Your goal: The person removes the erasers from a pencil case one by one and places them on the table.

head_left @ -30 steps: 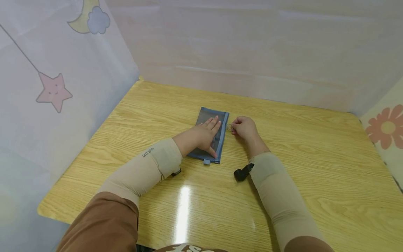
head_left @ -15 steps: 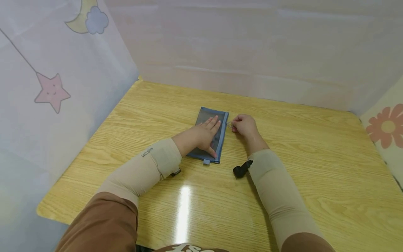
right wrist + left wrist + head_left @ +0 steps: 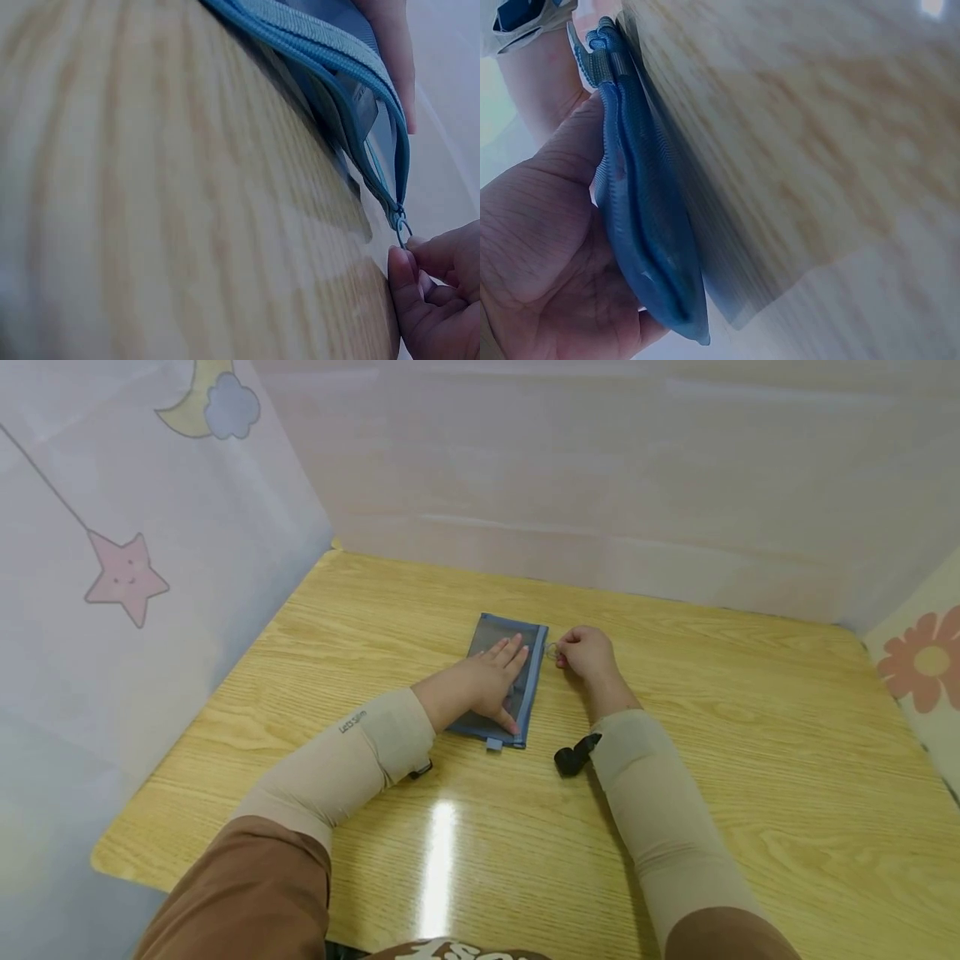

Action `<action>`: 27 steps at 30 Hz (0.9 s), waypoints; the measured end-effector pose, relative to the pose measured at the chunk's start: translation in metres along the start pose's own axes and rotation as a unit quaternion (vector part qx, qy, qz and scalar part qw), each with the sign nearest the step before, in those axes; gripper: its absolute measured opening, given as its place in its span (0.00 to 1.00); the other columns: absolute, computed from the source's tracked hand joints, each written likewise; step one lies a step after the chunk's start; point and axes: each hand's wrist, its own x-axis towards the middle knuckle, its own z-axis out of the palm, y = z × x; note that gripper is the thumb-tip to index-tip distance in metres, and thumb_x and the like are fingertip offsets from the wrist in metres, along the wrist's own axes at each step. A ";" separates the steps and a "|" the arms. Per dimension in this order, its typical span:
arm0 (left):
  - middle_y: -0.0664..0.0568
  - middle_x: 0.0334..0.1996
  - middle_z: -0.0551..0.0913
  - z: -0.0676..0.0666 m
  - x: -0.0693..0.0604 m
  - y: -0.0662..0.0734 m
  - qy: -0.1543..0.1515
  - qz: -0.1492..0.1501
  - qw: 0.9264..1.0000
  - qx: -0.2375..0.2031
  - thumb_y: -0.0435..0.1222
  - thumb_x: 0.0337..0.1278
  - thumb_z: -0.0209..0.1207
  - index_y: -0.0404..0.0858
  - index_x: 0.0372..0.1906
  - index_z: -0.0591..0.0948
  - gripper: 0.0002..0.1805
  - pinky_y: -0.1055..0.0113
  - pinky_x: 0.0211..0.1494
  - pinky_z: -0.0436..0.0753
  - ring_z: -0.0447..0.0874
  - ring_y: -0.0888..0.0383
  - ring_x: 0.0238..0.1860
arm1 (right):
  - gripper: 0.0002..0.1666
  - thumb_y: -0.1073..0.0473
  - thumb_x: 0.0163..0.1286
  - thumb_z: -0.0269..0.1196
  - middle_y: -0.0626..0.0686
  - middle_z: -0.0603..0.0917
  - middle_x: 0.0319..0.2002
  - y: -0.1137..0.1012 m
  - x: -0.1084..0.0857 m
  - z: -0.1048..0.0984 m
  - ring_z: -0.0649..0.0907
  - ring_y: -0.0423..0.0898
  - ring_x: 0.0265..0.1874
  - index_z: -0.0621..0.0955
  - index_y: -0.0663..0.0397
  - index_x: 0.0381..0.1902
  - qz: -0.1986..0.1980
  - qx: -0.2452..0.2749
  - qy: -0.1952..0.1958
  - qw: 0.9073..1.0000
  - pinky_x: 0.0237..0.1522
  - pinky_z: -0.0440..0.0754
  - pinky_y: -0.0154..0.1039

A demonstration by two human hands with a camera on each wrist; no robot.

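A blue-edged grey mesh zip pouch point(image 3: 480, 639) lies flat on the wooden table, its zipper along the right side. My left hand point(image 3: 480, 681) rests on top of it with fingers spread; the left wrist view shows the palm against the pouch point(image 3: 649, 217). Just off the zipper edge, my right hand point(image 3: 590, 653) pinches a ring-shaped zipper pull point(image 3: 552, 651) between thumb and fingertips. In the right wrist view the zipper point(image 3: 337, 37) gapes before the slider point(image 3: 397, 216), showing a greyish thing point(image 3: 358, 105) inside; its kind is unclear.
The wooden table point(image 3: 360, 610) spreads out around the pouch, bordered by printed cloth walls point(image 3: 600, 468) at the back and sides. A small fabric tab point(image 3: 494, 745) sticks out from the pouch's near edge. A black wrist camera point(image 3: 573, 758) hangs beside the right forearm.
My right hand has shifted slightly toward the table's far side along the zipper, with the pull still pinched. The left hand stays spread on the pouch.
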 end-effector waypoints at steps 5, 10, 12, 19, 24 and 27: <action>0.42 0.70 0.24 0.000 0.001 0.001 -0.002 -0.001 1.000 0.000 0.75 0.26 0.52 0.37 0.71 0.31 0.72 0.52 0.69 0.50 0.28 0.46 0.71 | 0.09 0.64 0.67 0.55 0.56 0.80 0.34 0.002 0.004 -0.001 0.79 0.39 0.23 0.77 0.66 0.37 -0.001 0.017 -0.004 1.000 0.29 0.80 0.32; 0.42 0.70 0.24 -0.001 0.001 0.001 -0.004 -0.003 1.000 -0.002 0.75 0.25 0.52 0.38 0.71 0.31 0.73 0.51 0.69 0.49 0.27 0.46 0.71 | 0.08 0.65 0.67 0.55 0.56 0.79 0.32 0.004 0.008 -0.001 0.79 0.38 0.21 0.77 0.67 0.35 -0.007 0.037 -0.002 0.999 0.27 0.80 0.31; 0.43 0.70 0.23 0.000 0.001 0.001 -0.007 -0.005 1.000 -0.004 0.76 0.24 0.51 0.39 0.70 0.30 0.73 0.51 0.69 0.48 0.26 0.47 0.71 | 0.08 0.65 0.67 0.55 0.56 0.79 0.32 0.004 0.008 -0.001 0.79 0.38 0.21 0.77 0.67 0.35 -0.006 0.048 -0.001 0.999 0.27 0.80 0.31; 0.43 0.69 0.22 0.000 0.002 0.001 -0.007 -0.007 1.000 -0.007 0.75 0.25 0.52 0.39 0.70 0.30 0.72 0.51 0.69 0.48 0.25 0.47 0.70 | 0.09 0.64 0.68 0.54 0.58 0.79 0.35 0.003 0.009 -0.002 0.79 0.39 0.22 0.77 0.67 0.37 -0.001 0.046 -0.005 0.999 0.28 0.80 0.31; 0.43 0.69 0.23 0.001 0.001 0.001 -0.006 -0.005 1.000 -0.008 0.75 0.24 0.51 0.38 0.70 0.30 0.73 0.51 0.69 0.48 0.26 0.46 0.70 | 0.09 0.64 0.67 0.55 0.58 0.79 0.35 0.001 0.009 -0.002 0.80 0.40 0.24 0.77 0.67 0.37 0.003 0.058 0.001 0.998 0.29 0.80 0.32; 0.42 0.69 0.23 0.001 0.000 0.002 -0.006 -0.001 1.000 -0.007 0.76 0.22 0.50 0.38 0.70 0.31 0.74 0.51 0.69 0.48 0.26 0.46 0.71 | 0.08 0.65 0.67 0.55 0.57 0.79 0.35 0.000 0.008 -0.003 0.80 0.41 0.26 0.77 0.67 0.38 0.008 0.054 0.004 0.999 0.30 0.80 0.32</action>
